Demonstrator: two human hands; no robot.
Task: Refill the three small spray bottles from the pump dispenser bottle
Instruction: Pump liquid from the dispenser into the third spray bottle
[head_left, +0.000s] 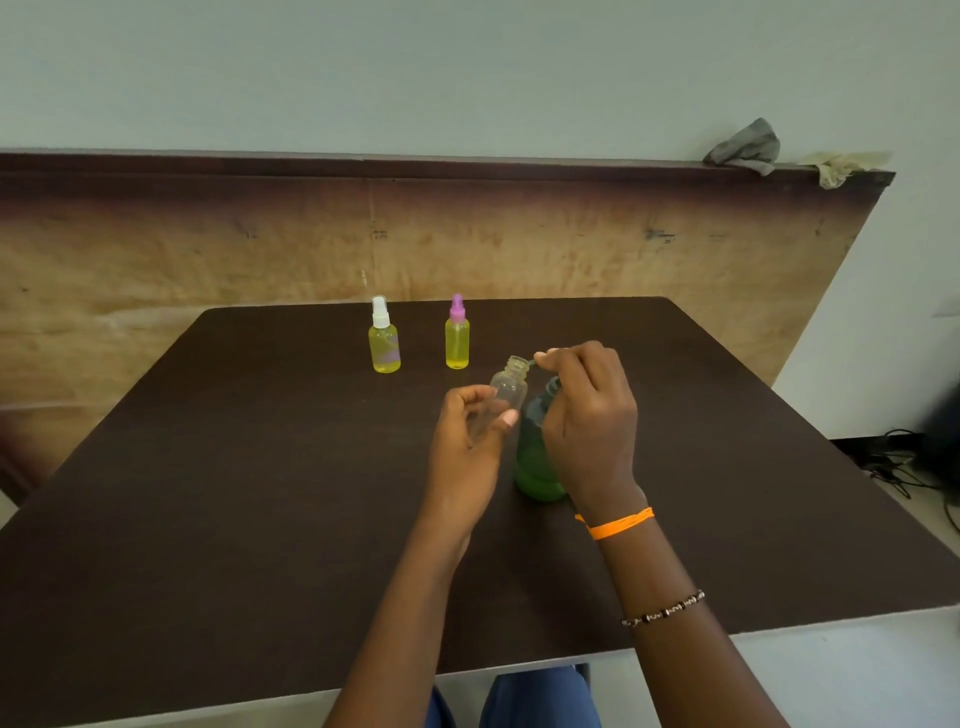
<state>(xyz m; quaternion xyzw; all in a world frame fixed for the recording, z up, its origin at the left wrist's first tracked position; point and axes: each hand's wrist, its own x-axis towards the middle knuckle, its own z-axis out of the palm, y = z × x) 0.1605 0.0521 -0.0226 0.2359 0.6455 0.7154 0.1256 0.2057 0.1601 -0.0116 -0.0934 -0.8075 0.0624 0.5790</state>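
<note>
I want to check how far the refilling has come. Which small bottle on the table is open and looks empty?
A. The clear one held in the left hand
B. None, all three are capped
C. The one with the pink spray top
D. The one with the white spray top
A: the clear bottle in the left hand has a bare threaded neck and no yellow liquid, unlike the two capped ones behind.

Plain indoor workroom, dark brown table (260, 467) mid-frame, worn plywood board (208, 249) behind, pale bare wall (467, 67) above, cables (893, 462) on floor at right
</note>
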